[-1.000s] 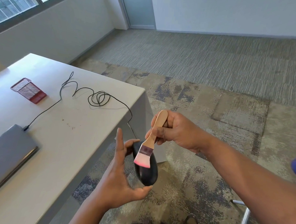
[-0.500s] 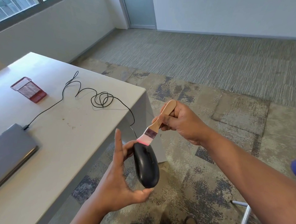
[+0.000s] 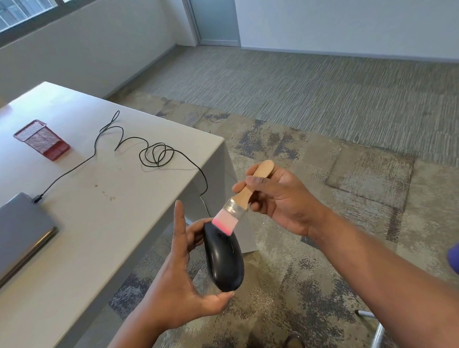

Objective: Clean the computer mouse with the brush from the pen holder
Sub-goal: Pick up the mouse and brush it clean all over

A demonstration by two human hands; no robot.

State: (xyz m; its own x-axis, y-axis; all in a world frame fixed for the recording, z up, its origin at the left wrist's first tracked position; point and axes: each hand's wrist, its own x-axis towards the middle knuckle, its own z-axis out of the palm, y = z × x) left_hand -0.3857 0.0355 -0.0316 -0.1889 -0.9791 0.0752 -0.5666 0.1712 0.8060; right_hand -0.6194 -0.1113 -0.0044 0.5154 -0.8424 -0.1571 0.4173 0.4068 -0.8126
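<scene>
My left hand (image 3: 180, 285) holds a black computer mouse (image 3: 224, 258) out past the table's corner, thumb at its near end and fingers at its far end. My right hand (image 3: 280, 200) grips the wooden handle of a small brush (image 3: 237, 205). The brush's pink bristles touch the far end of the mouse, near the scroll wheel. The mouse's black cable (image 3: 155, 156) runs over the table in loops to a plug by the laptop. A red mesh pen holder (image 3: 42, 140) lies on its side at the table's far left.
A shut grey laptop (image 3: 9, 239) lies at the left on the white table (image 3: 101, 220). Patterned carpet (image 3: 316, 165) covers the floor. A metal chair leg (image 3: 374, 338) and my shoes (image 3: 293, 347) show at the bottom right. A window runs along the left wall.
The brush swept from the mouse's middle up to its far end, then came slightly back onto it. My left hand kept holding the mouse with little movement.
</scene>
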